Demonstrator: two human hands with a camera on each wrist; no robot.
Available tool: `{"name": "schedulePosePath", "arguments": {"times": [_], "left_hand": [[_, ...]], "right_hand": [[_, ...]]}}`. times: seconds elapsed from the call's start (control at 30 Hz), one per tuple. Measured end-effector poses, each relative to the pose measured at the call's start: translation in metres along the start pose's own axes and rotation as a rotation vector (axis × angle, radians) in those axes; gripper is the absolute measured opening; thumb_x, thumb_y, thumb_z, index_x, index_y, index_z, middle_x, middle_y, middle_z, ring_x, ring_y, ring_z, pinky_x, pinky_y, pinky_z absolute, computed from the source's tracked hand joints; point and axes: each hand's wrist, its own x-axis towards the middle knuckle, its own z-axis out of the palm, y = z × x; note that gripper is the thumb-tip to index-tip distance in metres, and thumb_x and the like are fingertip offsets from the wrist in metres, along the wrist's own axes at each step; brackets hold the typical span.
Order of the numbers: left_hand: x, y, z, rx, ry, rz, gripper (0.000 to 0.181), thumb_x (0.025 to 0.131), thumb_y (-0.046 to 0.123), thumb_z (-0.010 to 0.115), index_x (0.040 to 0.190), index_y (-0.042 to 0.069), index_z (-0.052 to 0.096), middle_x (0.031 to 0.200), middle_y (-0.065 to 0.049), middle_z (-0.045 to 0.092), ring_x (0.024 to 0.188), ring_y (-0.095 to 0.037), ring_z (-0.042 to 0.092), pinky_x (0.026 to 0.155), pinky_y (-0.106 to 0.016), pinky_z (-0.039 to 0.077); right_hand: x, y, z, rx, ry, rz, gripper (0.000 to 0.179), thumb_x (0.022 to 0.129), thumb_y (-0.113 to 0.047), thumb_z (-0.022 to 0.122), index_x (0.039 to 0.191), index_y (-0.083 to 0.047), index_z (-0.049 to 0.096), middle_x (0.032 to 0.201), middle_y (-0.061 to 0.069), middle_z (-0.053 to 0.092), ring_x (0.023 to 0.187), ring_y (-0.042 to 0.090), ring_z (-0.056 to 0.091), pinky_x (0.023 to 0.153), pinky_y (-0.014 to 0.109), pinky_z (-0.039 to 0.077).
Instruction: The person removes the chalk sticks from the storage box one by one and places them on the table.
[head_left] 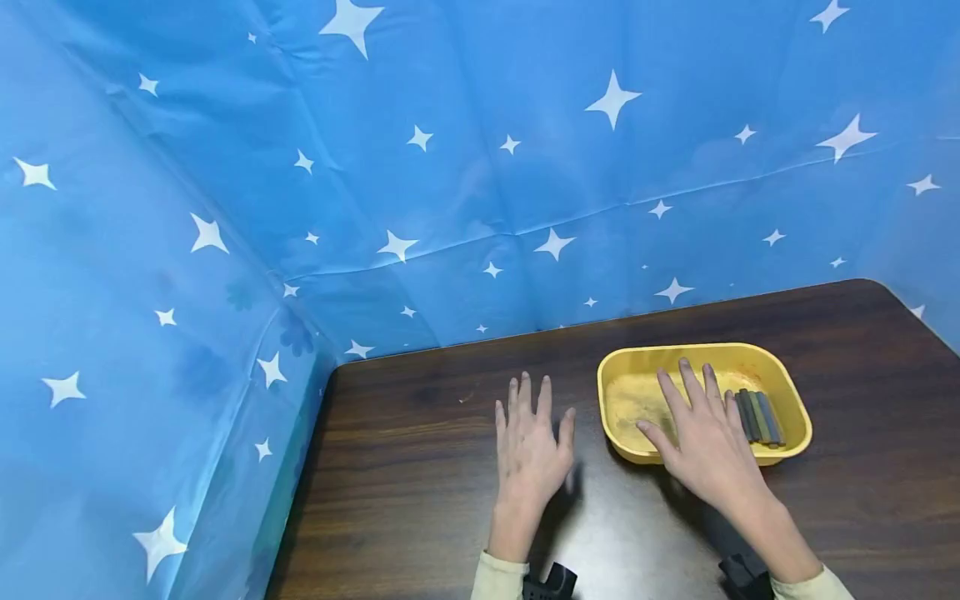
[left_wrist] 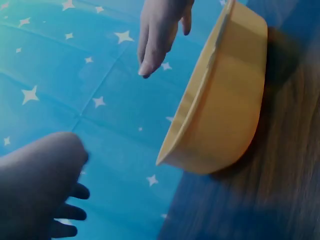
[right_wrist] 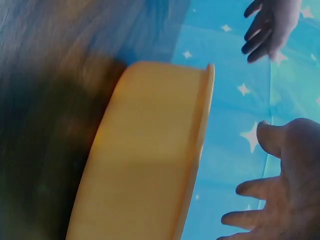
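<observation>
A yellow plastic tub (head_left: 622, 433) stands on the dark wooden table. Several dull grey, green and bluish sticks (head_left: 757, 417) lie side by side at its right end; their exact kind is unclear. Over the tub hovers my right hand (head_left: 708, 446), fingers spread and holding nothing. To the left of the tub, my left hand (head_left: 528, 458) is held above the tabletop, its fingers straight and nothing in them. In the right wrist view the spread right fingers are apart from the tub's wall (right_wrist: 145, 150). The left wrist view shows the tub's outer side (left_wrist: 225, 105).
A blue sheet with white stars (head_left: 480, 167) hangs behind the table and along its left side. Brown wood-grain tabletop (head_left: 405, 475) extends around the tub. Dark wrist devices (head_left: 551, 582) sit at the sleeve cuffs.
</observation>
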Motion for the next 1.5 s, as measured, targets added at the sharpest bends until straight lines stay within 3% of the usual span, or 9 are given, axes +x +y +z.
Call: {"name": "schedulePosePath", "arguments": {"times": [0.23, 0.4, 0.63, 0.87, 1.07, 1.2, 1.4, 1.5], "left_hand": [[0.009, 0.015, 0.006, -0.127, 0.238, 0.072, 0.033, 0.106, 0.026, 0.058, 0.125, 0.002, 0.068, 0.133, -0.016, 0.064, 0.128, -0.033, 0.057, 0.103, -0.047, 0.05], [0.014, 0.026, 0.011, -0.174, 0.235, 0.075, 0.027, 0.104, 0.021, 0.06, 0.12, 0.002, 0.07, 0.128, -0.014, 0.064, 0.122, -0.031, 0.06, 0.097, -0.044, 0.053], [0.024, 0.049, 0.017, -0.39, 0.163, 0.041, 0.024, 0.103, 0.016, 0.059, 0.121, 0.003, 0.07, 0.124, -0.01, 0.064, 0.115, -0.029, 0.062, 0.093, -0.045, 0.055], [0.041, 0.075, 0.03, -0.649, 0.044, -0.011, 0.025, 0.105, 0.012, 0.057, 0.124, 0.0, 0.069, 0.121, -0.013, 0.065, 0.111, -0.03, 0.065, 0.092, -0.042, 0.056], [0.055, 0.098, 0.05, -0.912, -0.084, -0.165, 0.021, 0.102, 0.012, 0.06, 0.117, 0.001, 0.071, 0.112, -0.007, 0.07, 0.093, -0.023, 0.071, 0.073, -0.027, 0.055], [0.063, 0.114, 0.066, -1.005, -0.206, -0.291, 0.021, 0.1, 0.015, 0.062, 0.113, 0.001, 0.071, 0.098, -0.002, 0.07, 0.082, -0.022, 0.07, 0.063, -0.026, 0.052], [0.07, 0.136, 0.084, -1.12, -0.352, -0.421, 0.023, 0.101, 0.012, 0.061, 0.117, -0.003, 0.067, 0.093, -0.004, 0.063, 0.089, -0.035, 0.067, 0.08, -0.049, 0.059], [0.072, 0.144, 0.091, -1.133, -0.388, -0.462, 0.021, 0.1, 0.007, 0.062, 0.118, -0.005, 0.066, 0.091, -0.005, 0.062, 0.083, -0.033, 0.065, 0.082, -0.05, 0.059]], "right_hand": [[0.0, 0.025, -0.015, 0.05, 0.069, 0.099, 0.071, 0.106, -0.039, 0.059, 0.152, 0.01, 0.038, 0.155, 0.043, 0.026, 0.142, 0.065, 0.019, 0.103, 0.083, 0.024], [-0.004, 0.049, -0.024, 0.058, 0.149, 0.167, 0.066, 0.105, -0.032, 0.061, 0.147, 0.015, 0.041, 0.148, 0.047, 0.032, 0.136, 0.067, 0.027, 0.096, 0.084, 0.029], [-0.006, 0.076, -0.033, 0.113, 0.17, 0.32, 0.064, 0.107, -0.028, 0.057, 0.145, 0.019, 0.038, 0.138, 0.048, 0.037, 0.125, 0.065, 0.035, 0.091, 0.079, 0.037], [-0.008, 0.092, -0.032, 0.142, 0.135, 0.39, 0.062, 0.107, -0.028, 0.055, 0.143, 0.02, 0.038, 0.132, 0.047, 0.04, 0.118, 0.064, 0.039, 0.085, 0.075, 0.041], [-0.007, 0.111, -0.033, 0.225, 0.12, 0.381, 0.058, 0.109, -0.025, 0.051, 0.139, 0.024, 0.04, 0.127, 0.048, 0.046, 0.114, 0.064, 0.046, 0.089, 0.074, 0.041], [-0.006, 0.12, -0.033, 0.279, 0.133, 0.384, 0.052, 0.11, -0.022, 0.05, 0.136, 0.023, 0.045, 0.123, 0.045, 0.053, 0.109, 0.06, 0.052, 0.087, 0.071, 0.044], [-0.007, 0.128, -0.032, 0.291, 0.141, 0.421, 0.041, 0.107, -0.014, 0.052, 0.13, 0.021, 0.052, 0.11, 0.039, 0.061, 0.094, 0.05, 0.06, 0.071, 0.053, 0.05], [-0.008, 0.132, -0.032, 0.281, 0.125, 0.425, 0.037, 0.106, -0.01, 0.053, 0.128, 0.02, 0.054, 0.107, 0.038, 0.063, 0.089, 0.047, 0.062, 0.064, 0.041, 0.047]]}}
